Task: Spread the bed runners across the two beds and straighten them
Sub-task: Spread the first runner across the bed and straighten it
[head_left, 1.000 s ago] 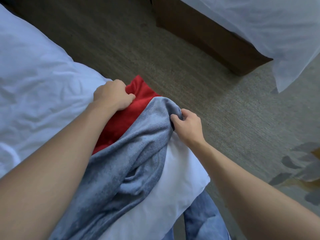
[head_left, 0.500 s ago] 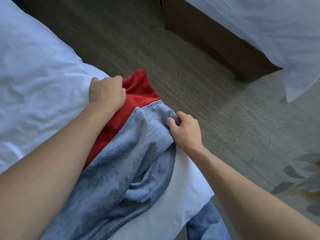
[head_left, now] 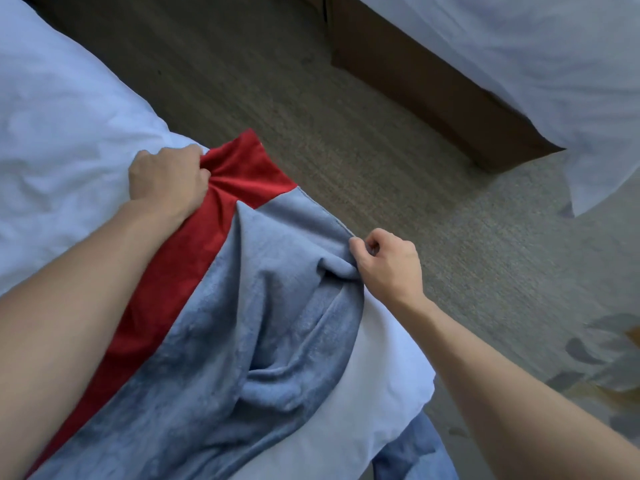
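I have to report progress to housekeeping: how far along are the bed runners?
Done: the runner lies on the near bed. In hand: the left hand grips its red band, the right hand pinches the grey edge; folds remain. Left: the far bed shows no runner.
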Tool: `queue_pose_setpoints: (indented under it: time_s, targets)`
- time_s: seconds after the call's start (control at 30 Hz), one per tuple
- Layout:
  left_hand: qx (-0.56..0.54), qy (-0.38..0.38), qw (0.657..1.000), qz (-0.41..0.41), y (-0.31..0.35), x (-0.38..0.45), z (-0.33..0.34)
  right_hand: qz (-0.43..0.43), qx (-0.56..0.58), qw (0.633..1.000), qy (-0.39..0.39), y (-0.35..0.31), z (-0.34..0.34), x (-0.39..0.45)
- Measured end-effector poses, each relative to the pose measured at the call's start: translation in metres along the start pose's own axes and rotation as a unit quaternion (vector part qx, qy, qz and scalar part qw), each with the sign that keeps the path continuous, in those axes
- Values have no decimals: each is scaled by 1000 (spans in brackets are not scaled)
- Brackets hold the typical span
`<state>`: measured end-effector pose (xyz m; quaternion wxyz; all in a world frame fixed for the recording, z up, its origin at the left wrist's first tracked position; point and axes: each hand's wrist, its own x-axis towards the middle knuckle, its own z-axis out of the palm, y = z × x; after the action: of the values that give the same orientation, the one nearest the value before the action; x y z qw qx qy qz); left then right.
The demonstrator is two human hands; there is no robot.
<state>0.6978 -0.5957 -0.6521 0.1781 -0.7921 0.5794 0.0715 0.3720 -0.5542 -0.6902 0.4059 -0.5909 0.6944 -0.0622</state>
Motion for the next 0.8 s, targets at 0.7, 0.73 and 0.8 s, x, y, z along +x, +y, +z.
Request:
queue_pose_setpoints:
  time_s: [0.7, 0.73, 0.8]
  targets:
    - [-151, -60, 952, 260, 83, -84, -4, -186, 32, 982, -11, -20, 6, -33]
    - [-142, -75, 946, 282, 82, -89, -1, -206, 27, 978, -6, -18, 6, -36]
    - [-98, -61, 947, 301, 79, -92, 3, -228, 1, 973, 15, -12, 10, -43]
